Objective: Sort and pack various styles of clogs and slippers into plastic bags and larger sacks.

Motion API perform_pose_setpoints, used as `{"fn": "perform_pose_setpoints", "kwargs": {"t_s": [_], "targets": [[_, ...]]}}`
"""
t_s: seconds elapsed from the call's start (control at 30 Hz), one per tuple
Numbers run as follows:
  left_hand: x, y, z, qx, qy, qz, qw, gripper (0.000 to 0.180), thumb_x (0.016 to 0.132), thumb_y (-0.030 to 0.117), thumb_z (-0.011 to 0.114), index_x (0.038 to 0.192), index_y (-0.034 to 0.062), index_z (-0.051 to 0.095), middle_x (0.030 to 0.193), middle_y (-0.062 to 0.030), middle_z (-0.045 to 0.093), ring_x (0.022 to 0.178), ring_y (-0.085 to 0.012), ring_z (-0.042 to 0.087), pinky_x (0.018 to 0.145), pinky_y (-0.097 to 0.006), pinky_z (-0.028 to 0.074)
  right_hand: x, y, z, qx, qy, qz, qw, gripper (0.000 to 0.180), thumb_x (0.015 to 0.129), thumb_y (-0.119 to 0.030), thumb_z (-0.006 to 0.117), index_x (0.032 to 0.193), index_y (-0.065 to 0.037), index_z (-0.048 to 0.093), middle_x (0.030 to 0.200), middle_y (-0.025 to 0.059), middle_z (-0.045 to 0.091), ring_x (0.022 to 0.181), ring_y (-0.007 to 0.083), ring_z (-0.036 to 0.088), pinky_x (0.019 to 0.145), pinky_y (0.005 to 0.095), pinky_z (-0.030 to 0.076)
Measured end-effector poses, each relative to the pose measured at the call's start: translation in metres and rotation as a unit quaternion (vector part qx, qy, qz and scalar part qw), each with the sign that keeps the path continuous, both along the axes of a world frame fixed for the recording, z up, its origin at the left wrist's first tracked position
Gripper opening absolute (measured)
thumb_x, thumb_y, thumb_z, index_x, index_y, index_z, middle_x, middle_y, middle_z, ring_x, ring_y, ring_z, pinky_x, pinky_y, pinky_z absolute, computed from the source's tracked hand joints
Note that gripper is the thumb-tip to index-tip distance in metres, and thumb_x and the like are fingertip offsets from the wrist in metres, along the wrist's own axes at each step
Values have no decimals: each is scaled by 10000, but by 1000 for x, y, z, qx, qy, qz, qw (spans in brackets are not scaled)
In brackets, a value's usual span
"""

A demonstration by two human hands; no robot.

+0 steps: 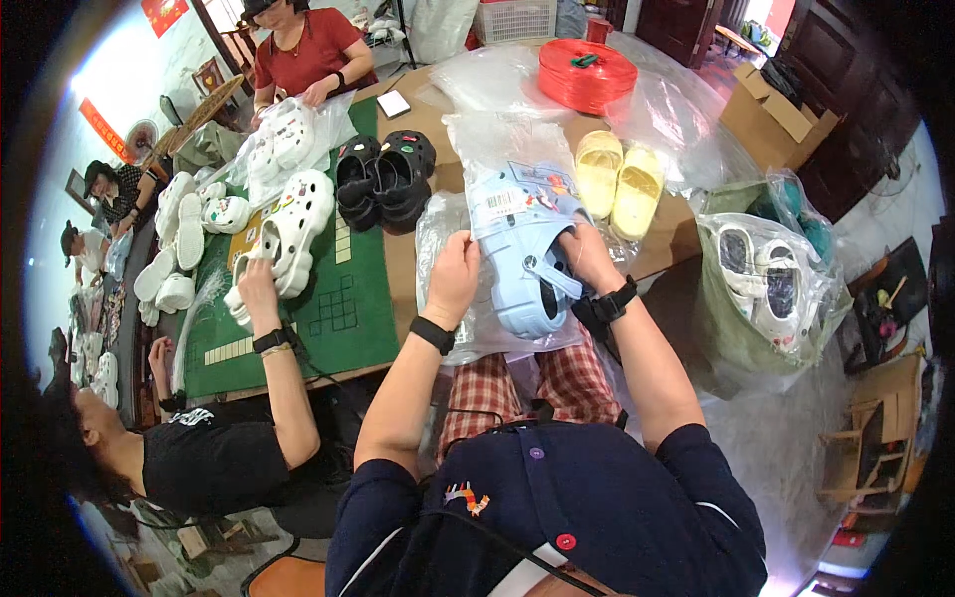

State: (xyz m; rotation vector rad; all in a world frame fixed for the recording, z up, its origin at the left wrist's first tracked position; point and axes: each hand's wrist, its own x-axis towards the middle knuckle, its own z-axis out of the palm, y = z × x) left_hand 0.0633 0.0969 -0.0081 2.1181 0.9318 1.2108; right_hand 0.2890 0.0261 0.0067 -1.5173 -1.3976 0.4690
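Light blue clogs (512,267) held in both hands over the tabletop (679,227), at its near edge.
The left hand (453,279) has its fingers closed on the left side of a clear bag (497,149); the right hand (594,261) grips the clogs' right side, some fingertips hidden. How far the bag encloses them cannot be told. The thin film could snag or tear on the heel strap (544,276) if pulled hard, and a loosened right grip could let the smooth clogs slide off the near edge. They look like a pair, rounded and pale, with bright decorations (559,187) and a white label (502,203) over the upper part, left of the yellow slippers (637,194).
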Motion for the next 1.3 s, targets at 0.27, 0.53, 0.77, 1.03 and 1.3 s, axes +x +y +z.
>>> {"fn": "perform_pose_setpoints", "kwargs": {"t_s": [0.27,0.53,0.77,1.03,1.3], "targets": [[-7,3,-5,81,120,-13,989,74,862,90,544,847,18,534,793,-187,569,758,-384,573,643,-447,464,4,14,-20,-55,-81,-59,994,324,831,-186,491,1090,-8,568,1041,273,600,1002,428,555,851,448,443],[-5,-32,-3,22,99,-40,994,128,868,129,528,825,10,547,795,-204,561,764,-398,555,665,-458,447,-7,23,4,-105,-129,-136,977,367,904,-343,489,1064,-24,575,986,261,624,943,415,594,795,465,468],[-23,-17,-44,-109,220,30,969,161,878,151,517,862,7,588,822,-224,606,791,-403,580,677,-450,449,-32,8,21,-162,-247,60,953,355,776,-230,650,920,84,570,891,301,614,834,423,619,778,453,499],[-21,-27,-27,-73,164,21,984,265,882,142,572,1086,-18,516,967,-216,620,888,-380,598,766,-429,476,47,-62,2,-134,-159,-172,963,252,832,-118,523,1023,3,636,1003,199,647,935,350,618,802,415,491],[-19,-23,-39,-74,184,37,979,251,920,175,490,1087,-13,497,956,-279,602,896,-446,568,764,-497,448,46,-29,-22,-77,-34,-147,986,340,811,-165,602,1104,-1,550,985,225,639,939,365,613,810,412,487]]}}
